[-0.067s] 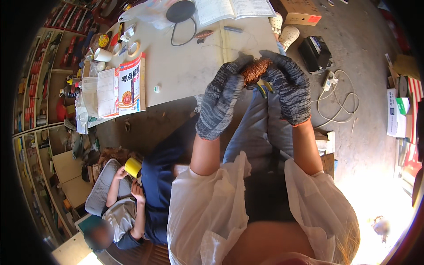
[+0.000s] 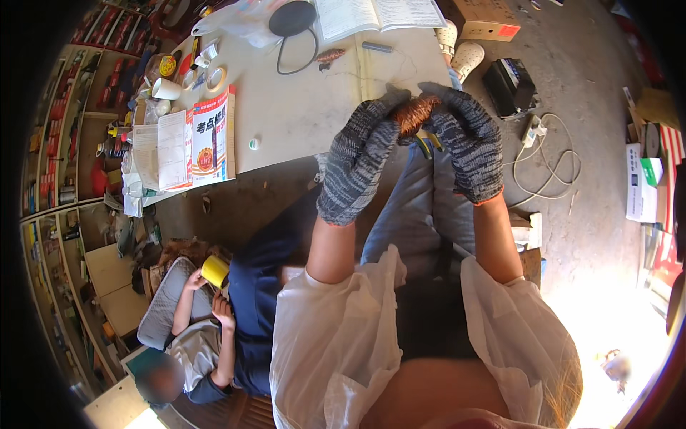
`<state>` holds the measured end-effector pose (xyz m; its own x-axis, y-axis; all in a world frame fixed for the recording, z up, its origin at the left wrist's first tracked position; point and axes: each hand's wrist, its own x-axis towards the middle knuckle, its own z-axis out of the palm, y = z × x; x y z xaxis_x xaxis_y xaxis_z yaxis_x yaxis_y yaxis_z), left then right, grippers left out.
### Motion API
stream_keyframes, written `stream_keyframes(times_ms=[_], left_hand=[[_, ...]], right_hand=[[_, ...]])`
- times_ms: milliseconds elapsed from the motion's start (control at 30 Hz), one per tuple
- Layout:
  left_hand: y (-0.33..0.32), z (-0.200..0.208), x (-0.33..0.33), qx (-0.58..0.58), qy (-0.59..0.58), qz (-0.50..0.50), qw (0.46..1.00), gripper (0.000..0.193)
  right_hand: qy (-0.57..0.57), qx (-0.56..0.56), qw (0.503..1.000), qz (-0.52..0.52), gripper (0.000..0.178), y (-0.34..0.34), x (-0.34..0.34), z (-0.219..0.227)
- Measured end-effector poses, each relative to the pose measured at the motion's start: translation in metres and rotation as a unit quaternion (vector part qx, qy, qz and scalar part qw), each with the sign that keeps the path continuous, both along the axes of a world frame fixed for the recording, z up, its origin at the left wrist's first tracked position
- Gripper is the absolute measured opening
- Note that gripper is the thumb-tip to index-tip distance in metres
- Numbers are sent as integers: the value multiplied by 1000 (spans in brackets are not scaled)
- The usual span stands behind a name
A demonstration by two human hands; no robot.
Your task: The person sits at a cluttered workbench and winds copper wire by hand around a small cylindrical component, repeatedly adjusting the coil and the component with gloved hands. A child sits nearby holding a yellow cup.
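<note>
Both hands wear grey-and-black knitted work gloves with orange cuffs. Between them is a coil of copper wire [image 2: 416,116], held up just past the table's near edge. My left hand [image 2: 362,159] is closed on the coil's left end, thumb and fingers pressed to it. At its other end, my right hand [image 2: 468,140] grips it with the fingertips. The gloves hide both ends of the coil. Below it shows a yellow-and-dark tool handle [image 2: 426,148], partly covered by the right glove. A second, smaller copper-wire bundle [image 2: 330,55] lies on the table.
On the table [image 2: 286,107] are an open book [image 2: 379,16], a dark round disc [image 2: 292,18], tape rolls [image 2: 216,79], a white cup [image 2: 166,89] and a red-and-white booklet [image 2: 212,136]. Left sits a person with a yellow mug [image 2: 215,271]. A black battery [image 2: 510,87] and cable [image 2: 550,189] lie right.
My left hand has shifted very slightly to the right against the coil. The coil has turned a little between my hands; the rest looks the same.
</note>
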<state>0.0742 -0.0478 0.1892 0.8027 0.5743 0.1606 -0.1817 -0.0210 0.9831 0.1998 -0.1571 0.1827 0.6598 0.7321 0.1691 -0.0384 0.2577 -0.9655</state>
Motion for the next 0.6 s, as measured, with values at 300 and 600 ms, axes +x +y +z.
stream_keyframes(times_ms=[300,600], left_hand=[[12,7,5,32,2,-63,998,41],[48,34,0,107,60,-169,978,54]], right_hand=[[-43,-26,998,-33,28,6,-3,-8],[110,89,990,1,25,32,-12,-14]])
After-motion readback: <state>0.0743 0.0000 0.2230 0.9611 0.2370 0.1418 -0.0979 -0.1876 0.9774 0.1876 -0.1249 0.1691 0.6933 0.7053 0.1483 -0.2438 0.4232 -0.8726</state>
